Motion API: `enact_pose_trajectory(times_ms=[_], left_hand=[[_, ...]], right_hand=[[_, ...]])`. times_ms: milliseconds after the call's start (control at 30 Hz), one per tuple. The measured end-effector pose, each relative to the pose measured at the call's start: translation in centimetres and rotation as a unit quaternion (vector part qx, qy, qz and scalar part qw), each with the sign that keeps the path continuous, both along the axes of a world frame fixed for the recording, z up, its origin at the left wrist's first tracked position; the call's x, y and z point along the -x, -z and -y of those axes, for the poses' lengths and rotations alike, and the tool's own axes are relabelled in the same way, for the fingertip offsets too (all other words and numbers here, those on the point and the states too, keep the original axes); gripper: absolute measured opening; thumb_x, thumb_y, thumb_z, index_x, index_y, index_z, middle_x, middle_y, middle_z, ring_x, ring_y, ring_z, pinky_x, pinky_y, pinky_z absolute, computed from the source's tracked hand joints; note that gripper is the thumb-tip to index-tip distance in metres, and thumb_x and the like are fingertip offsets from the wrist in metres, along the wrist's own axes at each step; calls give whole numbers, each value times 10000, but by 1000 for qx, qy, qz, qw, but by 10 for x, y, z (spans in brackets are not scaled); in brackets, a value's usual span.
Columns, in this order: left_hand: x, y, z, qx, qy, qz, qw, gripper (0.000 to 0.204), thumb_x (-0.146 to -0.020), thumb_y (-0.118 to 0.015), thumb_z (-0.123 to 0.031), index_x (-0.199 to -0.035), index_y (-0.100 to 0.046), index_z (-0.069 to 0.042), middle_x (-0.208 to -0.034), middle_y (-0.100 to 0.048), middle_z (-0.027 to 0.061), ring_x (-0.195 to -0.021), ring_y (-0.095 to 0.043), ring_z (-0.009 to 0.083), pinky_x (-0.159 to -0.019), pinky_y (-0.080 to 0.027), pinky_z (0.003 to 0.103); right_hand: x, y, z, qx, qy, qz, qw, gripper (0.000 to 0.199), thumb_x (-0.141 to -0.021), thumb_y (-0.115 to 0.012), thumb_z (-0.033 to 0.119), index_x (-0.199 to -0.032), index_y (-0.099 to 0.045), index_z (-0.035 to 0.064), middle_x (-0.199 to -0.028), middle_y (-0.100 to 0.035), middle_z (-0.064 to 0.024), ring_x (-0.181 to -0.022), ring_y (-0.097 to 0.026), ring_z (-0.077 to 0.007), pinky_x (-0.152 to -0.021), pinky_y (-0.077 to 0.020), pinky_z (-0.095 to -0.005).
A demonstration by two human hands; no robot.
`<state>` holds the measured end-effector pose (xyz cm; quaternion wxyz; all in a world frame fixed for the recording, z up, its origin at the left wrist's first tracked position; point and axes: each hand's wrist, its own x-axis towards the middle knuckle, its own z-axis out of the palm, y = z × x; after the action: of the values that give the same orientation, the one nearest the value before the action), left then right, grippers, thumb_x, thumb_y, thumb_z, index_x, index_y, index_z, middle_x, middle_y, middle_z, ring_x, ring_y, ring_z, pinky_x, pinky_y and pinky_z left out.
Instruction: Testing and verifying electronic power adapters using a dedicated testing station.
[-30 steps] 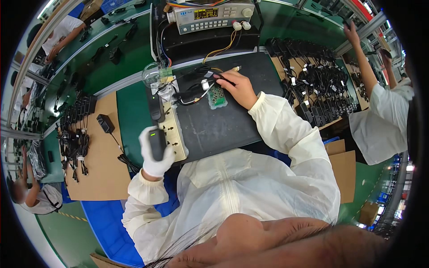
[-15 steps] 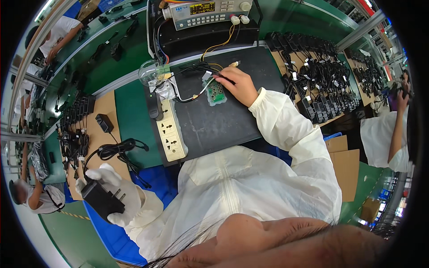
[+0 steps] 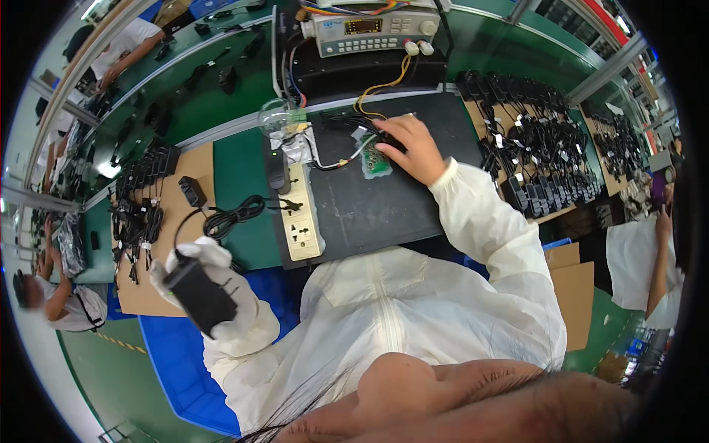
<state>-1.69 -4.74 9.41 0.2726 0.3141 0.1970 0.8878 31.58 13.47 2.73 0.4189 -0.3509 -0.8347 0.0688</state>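
Observation:
My left hand (image 3: pixel 244 317), in a white glove, is closed on a black power adapter (image 3: pixel 201 294), held over the table's front left edge. Its cord runs up to a coiled black cable (image 3: pixel 235 218) beside the power strip. My bare right hand (image 3: pixel 415 151) is at the small green circuit board (image 3: pixel 376 164), thumb and fingers closed around a black cable (image 3: pixel 385 139); its tip is hidden by the fingers. A white wire (image 3: pixel 357 153) leads to the board from the left. More black cable (image 3: pixel 343 118) lies just behind it.
A cream power strip (image 3: pixel 303 221) runs along the black mat (image 3: pixel 347 214), a glass bulb (image 3: pixel 276 116) behind it. A bench instrument (image 3: pixel 373 33) stands at the back. Adapters lie in rows on cardboard (image 3: pixel 171 258) at left and right (image 3: pixel 543 148). A blue bin (image 3: pixel 177 369) sits below.
My left hand has turned the adapter, so its plug prongs no longer show clearly. My right hand stays at the circuit board. The whole view has shifted slightly.

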Motion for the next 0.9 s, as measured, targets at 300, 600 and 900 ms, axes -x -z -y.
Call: enact_pose_trajectory(times_ms=[300, 600, 900], left_hand=[[-79, -20, -39, -82, -72, -684, 721, 610, -693, -769, -467, -1115, -562, -78, -1188, -613, 233, -1075, -606, 396, -1051, -346, 592], [8, -47, -160, 153, -75, -516, 840, 290, -920, -613, -89, -1197, -633, -7, -1151, -658, 109, -1069, -629, 232, -975, -472, 345], [65, 53, -413, 158, -300, -818, 464, 391, -921, -591, -244, -1275, -628, -83, -1202, -674, 154, -1120, -628, 351, -973, -485, 423]], right_hand=[[61, -61, 140, 503, -457, -352, 644, 441, -970, -624, 132, -1362, -476, -3, -1327, -576, -125, -1163, -567, -196, -1032, -449, -348], [-45, -146, 53, 299, -55, -469, 829, 584, -1042, -376, 464, -1401, -416, 5, -804, -552, -39, -575, -540, -127, -484, -419, -290], [-239, -42, -232, 21, 359, 14, 933, 561, -932, -646, 311, -1328, -514, -65, -1009, -668, -188, -854, -653, -282, -783, -507, -359]])
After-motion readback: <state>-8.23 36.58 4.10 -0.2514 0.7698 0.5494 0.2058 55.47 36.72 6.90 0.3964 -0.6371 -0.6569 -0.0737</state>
